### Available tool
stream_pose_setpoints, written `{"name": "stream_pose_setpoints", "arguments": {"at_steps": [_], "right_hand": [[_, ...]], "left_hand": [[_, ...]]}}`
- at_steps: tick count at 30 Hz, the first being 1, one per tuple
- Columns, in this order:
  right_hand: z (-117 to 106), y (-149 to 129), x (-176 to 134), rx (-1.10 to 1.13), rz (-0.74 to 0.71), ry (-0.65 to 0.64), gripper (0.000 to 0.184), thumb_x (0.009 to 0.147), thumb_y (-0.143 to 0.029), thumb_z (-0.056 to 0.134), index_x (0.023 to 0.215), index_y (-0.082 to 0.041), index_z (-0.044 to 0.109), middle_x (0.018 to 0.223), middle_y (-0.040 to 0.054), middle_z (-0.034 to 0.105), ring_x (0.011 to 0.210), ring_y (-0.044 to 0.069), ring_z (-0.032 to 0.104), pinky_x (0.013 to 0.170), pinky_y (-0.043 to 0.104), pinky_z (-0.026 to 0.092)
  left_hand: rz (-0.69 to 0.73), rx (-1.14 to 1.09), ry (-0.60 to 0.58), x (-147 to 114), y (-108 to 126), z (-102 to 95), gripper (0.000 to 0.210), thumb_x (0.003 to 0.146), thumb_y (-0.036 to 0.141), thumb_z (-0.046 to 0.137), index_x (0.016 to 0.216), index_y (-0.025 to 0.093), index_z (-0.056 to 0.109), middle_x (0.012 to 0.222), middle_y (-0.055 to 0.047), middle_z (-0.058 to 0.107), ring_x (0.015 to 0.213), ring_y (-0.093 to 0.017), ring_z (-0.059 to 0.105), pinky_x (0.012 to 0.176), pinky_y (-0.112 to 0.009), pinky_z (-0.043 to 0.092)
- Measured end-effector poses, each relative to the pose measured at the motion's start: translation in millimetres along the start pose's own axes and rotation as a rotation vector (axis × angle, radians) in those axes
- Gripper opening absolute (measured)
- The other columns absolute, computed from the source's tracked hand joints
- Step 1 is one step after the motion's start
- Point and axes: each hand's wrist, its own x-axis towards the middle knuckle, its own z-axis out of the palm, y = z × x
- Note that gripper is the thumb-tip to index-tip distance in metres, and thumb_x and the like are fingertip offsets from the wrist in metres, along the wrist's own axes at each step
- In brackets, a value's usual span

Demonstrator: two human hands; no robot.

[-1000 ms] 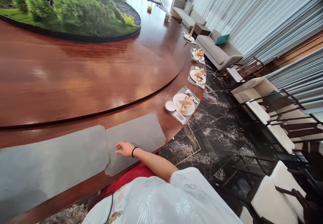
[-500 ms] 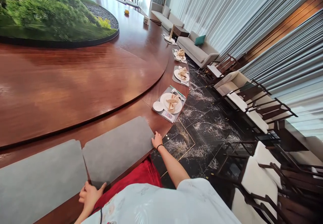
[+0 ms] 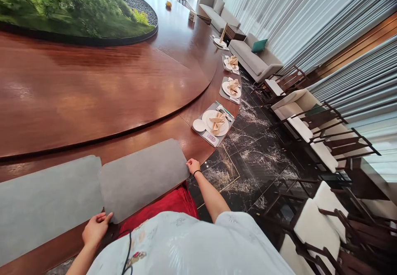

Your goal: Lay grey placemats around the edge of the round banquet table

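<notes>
Your L hand, lower L, at corner of gray mat, pinch unclear; R hand, ctr, pinches R edge. Uneven pull may overlap L mat.

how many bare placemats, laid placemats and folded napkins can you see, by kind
bare grey placemats: 2
placemats laid with plates: 4
folded beige napkins: 4
total: 10
</notes>
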Motion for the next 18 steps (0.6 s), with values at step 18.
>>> {"name": "stream_pose_setpoints", "arguments": {"at_steps": [18], "right_hand": [[-20.5,3.2,19.0,0.047,-0.006,-0.130,0.011,0.065,-0.027,0.067,0.073,-0.020,0.073,0.073,-0.0010,0.072,0.071,0.012,0.064,0.065,0.020,0.046]], "left_hand": [[0.510,0.351,0.006,-43.0,-5.8,17.1,0.069,0.066,0.031,0.063,0.128,0.020,0.037,0.122,-0.013,0.042,0.119,-0.030,0.045,0.101,-0.036,0.037]]}}
